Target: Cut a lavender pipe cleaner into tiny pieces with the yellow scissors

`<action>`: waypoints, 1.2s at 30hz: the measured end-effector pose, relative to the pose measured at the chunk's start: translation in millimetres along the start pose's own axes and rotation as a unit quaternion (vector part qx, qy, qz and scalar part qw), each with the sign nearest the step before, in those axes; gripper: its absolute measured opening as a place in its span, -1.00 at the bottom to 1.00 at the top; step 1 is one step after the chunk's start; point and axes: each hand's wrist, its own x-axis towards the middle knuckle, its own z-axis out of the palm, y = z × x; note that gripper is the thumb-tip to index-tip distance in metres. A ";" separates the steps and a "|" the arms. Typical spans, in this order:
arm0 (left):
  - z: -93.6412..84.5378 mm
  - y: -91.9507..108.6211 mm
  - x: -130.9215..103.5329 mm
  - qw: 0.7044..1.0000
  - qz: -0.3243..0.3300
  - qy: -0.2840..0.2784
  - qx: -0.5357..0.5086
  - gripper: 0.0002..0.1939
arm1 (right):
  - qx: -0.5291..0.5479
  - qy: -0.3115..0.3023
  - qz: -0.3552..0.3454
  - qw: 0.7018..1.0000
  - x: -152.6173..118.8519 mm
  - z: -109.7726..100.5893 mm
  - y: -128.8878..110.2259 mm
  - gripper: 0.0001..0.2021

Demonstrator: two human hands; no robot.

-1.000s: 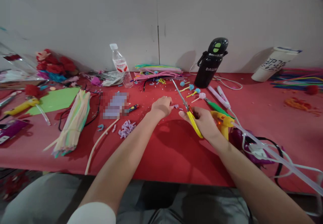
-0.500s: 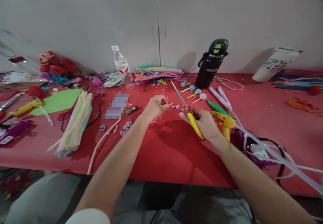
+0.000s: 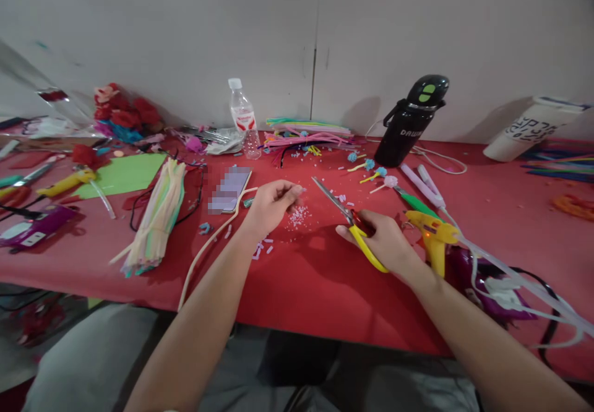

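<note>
My left hand is closed in a pinch over the table, with a small pale purple piece at its fingertips. In my right hand is a pair of scissors with yellow and red handles, its metal blades pointing forward and left. Tiny white-pink clippings lie on the red table between the hands. Short purple pieces lie just beyond the scissors, and more purple pieces are partly hidden by my left forearm.
A yellow glue gun stands right of my right hand. Behind are a black flask, a plastic bottle and small pompom-topped stems. Leftward lie a phone, a long cream stem and a pipe-cleaner bundle.
My left hand has drawn back from the purple pieces beyond it, now pinching a small one. My right hand still holds the scissors. The view has swung slightly left.
</note>
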 end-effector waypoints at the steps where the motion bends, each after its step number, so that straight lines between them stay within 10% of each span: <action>1: 2.3 1.1 -1.4 1.000 0.002 0.006 -0.010 -0.70 | -0.005 0.001 0.000 1.000 -0.5 1.3 0.9 -0.50; 15: 21.0 8.1 -6.9 0.977 -0.048 0.024 -0.208 -0.68 | 0.002 0.011 0.003 1.000 -0.7 6.2 -5.6 -0.44; 36: 29.6 11.2 -10.6 0.973 -0.058 0.008 -0.222 -0.72 | -0.092 0.015 -0.015 0.996 -0.2 7.2 -1.8 -0.50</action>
